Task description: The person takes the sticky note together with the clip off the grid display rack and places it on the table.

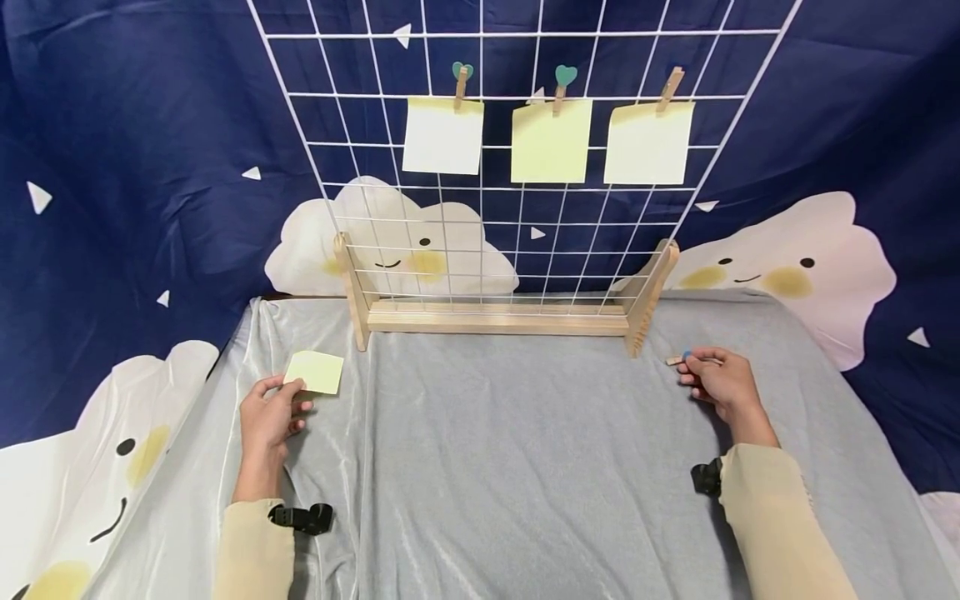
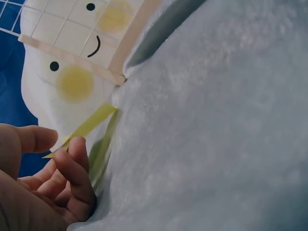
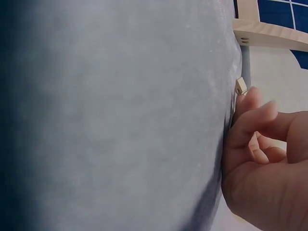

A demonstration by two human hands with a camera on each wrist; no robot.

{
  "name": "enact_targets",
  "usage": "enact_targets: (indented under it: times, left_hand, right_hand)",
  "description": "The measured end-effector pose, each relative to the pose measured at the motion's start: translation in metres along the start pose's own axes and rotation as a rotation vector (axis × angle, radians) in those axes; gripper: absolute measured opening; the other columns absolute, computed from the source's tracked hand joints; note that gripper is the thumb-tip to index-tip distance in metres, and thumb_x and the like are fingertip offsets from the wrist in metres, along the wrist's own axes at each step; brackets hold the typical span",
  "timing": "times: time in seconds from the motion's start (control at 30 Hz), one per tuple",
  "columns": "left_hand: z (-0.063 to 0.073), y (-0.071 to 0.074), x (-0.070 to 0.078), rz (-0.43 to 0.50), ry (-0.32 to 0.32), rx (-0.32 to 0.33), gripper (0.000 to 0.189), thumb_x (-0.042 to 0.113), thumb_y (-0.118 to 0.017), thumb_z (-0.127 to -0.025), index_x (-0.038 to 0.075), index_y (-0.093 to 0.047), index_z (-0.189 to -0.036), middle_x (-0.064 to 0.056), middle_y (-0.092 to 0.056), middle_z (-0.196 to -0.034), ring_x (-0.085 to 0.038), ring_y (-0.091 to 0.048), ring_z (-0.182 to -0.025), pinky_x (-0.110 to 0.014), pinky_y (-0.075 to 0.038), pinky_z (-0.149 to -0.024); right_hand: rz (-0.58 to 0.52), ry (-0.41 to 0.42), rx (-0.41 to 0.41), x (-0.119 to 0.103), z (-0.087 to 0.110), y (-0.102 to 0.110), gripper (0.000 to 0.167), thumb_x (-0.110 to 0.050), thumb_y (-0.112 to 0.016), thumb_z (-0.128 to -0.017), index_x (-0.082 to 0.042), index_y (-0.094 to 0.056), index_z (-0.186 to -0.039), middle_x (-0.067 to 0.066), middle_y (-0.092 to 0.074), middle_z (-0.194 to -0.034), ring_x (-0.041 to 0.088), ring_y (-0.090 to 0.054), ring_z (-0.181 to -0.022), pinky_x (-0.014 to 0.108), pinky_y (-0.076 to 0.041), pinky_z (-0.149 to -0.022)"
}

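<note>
At the left of the cloth my left hand point(image 1: 266, 417) pinches a pale yellow sticky note point(image 1: 318, 372) by its near edge. The left wrist view shows the raised note point(image 2: 91, 121) edge-on at the fingertips, above another yellow-green piece point(image 2: 102, 154) close to the cloth. Over on the right, my right hand point(image 1: 723, 383) holds a small wooden clothespin point(image 1: 672, 361) with a blue decoration between thumb and fingers. Only the clothespin's wooden tip point(image 3: 241, 85) shows past the fingers in the right wrist view; the rest is hidden.
A white wire grid point(image 1: 517, 223) stands upright in a wooden base point(image 1: 498, 323) at the back. Three yellowish notes point(image 1: 551, 142) hang on it from clothespins point(image 1: 559, 98), two with green hearts. Grey cloth point(image 1: 510, 450) covers the table; a navy cloud-print curtain point(image 1: 150, 100) hangs behind.
</note>
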State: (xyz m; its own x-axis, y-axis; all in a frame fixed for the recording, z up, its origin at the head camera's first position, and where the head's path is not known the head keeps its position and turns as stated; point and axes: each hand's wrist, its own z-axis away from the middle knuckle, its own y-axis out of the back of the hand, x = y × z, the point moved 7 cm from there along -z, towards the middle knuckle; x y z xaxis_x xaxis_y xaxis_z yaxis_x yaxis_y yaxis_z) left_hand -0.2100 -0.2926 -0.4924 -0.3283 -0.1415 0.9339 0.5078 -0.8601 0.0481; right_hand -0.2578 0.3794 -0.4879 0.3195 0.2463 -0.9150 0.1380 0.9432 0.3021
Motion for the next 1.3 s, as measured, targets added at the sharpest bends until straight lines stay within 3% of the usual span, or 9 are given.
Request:
enact_targets:
  times: [0.3,0.67,0.9,1.3]
  left_hand:
    - [-0.005,0.002,-0.001,-0.199,-0.016,-0.046,0.028,0.017,-0.064,-0.096,0.008,-0.050,-0.118,0.016,-0.067,-0.072,-0.002,-0.064,-0.056,-0.023,-0.044,-0.043]
    - [-0.006,0.010,0.005,-0.323,-0.041,-0.050,0.028,0.014,-0.061,-0.094,0.004,-0.052,-0.119,0.011,-0.070,-0.069,-0.006,-0.065,-0.056,-0.024,-0.043,-0.044]
    - [-0.004,0.019,0.007,-0.388,-0.070,-0.007,0.023,0.015,-0.060,-0.093,0.004,-0.057,-0.113,0.013,-0.069,-0.066,-0.004,-0.064,-0.056,-0.026,-0.045,-0.045]
    - [-0.006,0.022,0.009,-0.432,-0.092,-0.001,0.027,0.020,-0.059,-0.097,0.003,-0.057,-0.118,0.013,-0.068,-0.067,-0.005,-0.063,-0.057,-0.027,-0.047,-0.049]
  right_hand:
    - [-0.011,-0.035,0.049,0.002,0.000,0.002,0.021,-0.012,-0.052,-0.106,0.001,-0.049,-0.122,-0.008,-0.068,-0.077,0.002,-0.065,-0.065,0.023,-0.053,-0.052]
    - [-0.044,-0.066,0.086,0.000,0.003,0.009,0.023,-0.014,-0.052,-0.106,0.001,-0.049,-0.123,-0.006,-0.068,-0.077,0.005,-0.065,-0.064,0.023,-0.053,-0.052]
    - [-0.080,-0.006,0.104,-0.018,0.004,0.008,0.023,-0.012,-0.055,-0.104,0.003,-0.050,-0.119,-0.005,-0.069,-0.074,0.005,-0.063,-0.059,0.023,-0.052,-0.048]
    - [-0.028,0.138,0.099,-0.066,0.018,-0.001,0.010,-0.017,-0.057,-0.104,-0.011,-0.055,-0.111,-0.009,-0.071,-0.077,0.004,-0.065,-0.063,0.021,-0.053,-0.051]
